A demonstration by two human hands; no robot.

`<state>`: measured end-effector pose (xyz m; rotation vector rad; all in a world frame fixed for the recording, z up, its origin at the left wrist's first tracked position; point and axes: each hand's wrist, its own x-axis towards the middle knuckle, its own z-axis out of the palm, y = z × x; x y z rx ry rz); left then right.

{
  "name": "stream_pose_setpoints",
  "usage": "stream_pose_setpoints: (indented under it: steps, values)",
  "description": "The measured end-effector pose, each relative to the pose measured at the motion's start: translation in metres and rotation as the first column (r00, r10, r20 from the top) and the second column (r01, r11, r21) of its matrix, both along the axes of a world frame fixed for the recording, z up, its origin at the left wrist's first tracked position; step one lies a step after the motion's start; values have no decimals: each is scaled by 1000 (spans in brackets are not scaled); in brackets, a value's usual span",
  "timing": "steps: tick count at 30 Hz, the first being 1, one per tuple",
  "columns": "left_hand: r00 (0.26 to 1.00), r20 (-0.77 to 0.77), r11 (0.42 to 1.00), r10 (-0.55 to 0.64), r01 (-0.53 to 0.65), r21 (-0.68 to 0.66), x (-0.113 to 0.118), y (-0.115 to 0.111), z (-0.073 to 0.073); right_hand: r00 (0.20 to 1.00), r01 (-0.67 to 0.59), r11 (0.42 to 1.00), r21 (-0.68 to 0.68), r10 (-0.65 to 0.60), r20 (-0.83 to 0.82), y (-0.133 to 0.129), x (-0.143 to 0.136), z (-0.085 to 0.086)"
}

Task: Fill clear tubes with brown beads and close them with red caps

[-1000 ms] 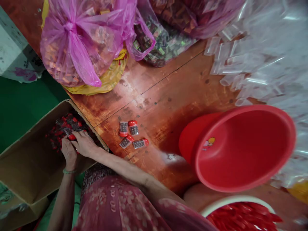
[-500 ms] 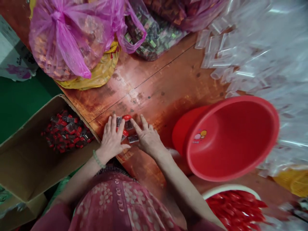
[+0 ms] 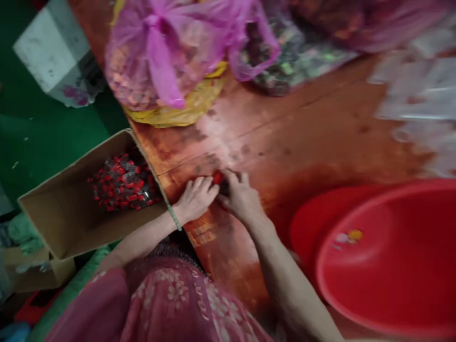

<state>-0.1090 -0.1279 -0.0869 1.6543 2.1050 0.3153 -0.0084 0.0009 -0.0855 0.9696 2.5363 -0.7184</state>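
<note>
Several small clear pieces with red caps are bunched at the table's near edge between my two hands, mostly hidden by my fingers. My left hand, with a green beaded bracelet at its wrist, has its fingers curled against the red part of the bunch. From the other side my right hand closes round the dark, clear part. Motion blur hides how many pieces are held. Left of my left hand, an open cardboard box contains a heap of similar red-and-clear pieces.
On the wooden table, a large red tub leans at the right. Tied pink bags of small pieces stand at the back, beside a bag of greenish pieces. Clear plastic tubes lie at the far right.
My fingers, earlier spread flat over the pieces, have curled inward and bunched them together between my hands. The view has shifted left, so the tub sits farther right.
</note>
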Motion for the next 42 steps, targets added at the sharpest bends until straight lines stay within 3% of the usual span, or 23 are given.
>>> stream_pose_setpoints:
  steps: [4, 6, 8, 10, 12, 15, 17, 20, 21, 23, 25, 28, 33, 39, 42]
  values:
    - [967, 174, 958, 183, -216, 191, -8, -29, 20, 950, 194, 971, -142, -222, -221, -3, 15, -18]
    - [899, 289, 863, 329, -411, 295, -13, -58, 32, 878, 323, 889, -325, -409, -248, -12, 19, -16]
    - [780, 331, 733, 531, -619, 281, -22, -94, 35, 818, 367, 784, -501, -528, -227, -30, 12, -3]
    - [627, 252, 601, 737, -778, 180, -35, -132, 23, 823, 250, 770, -587, -488, -290, -58, -9, 14]
    - [518, 175, 504, 837, -855, 121, -54, -165, -1, 857, -2, 808, -589, -302, -417, -93, -40, 27]
    - [426, 87, 422, 900, -905, 60, -81, -193, -43, 882, -216, 806, -551, -81, -464, -139, -86, 30]
    - [389, 34, 388, 920, -921, 31, -92, -193, -66, 880, -292, 841, -455, 51, -472, -155, -101, 24]
    - [382, -23, 381, 924, -924, -9, -94, -171, -91, 805, -345, 931, -121, 227, -548, -149, -100, 11]
    - [408, -33, 407, 913, -913, -28, -92, -160, -98, 769, -333, 943, 21, 284, -572, -141, -95, 6]
    - [517, -23, 514, 855, -854, -77, -89, -139, -114, 720, -291, 920, 262, 391, -573, -123, -84, -4]
    - [643, -2, 636, 766, -759, -135, -89, -126, -131, 712, -281, 883, 377, 455, -535, -107, -75, -15]
    - [715, 15, 704, 699, -684, -190, -93, -127, -149, 721, -313, 873, 374, 475, -504, -95, -66, -29]
    - [716, 11, 694, 698, -672, -259, -103, -166, -160, 686, -362, 852, 379, 518, -511, -95, -56, -41]
    - [642, -51, 585, 765, -726, -361, -128, -244, -176, 647, -359, 846, 394, 530, -548, -95, -56, -49]
    - [598, -69, 521, 799, -745, -417, -141, -279, -182, 679, -355, 867, 350, 497, -541, -93, -50, -39]
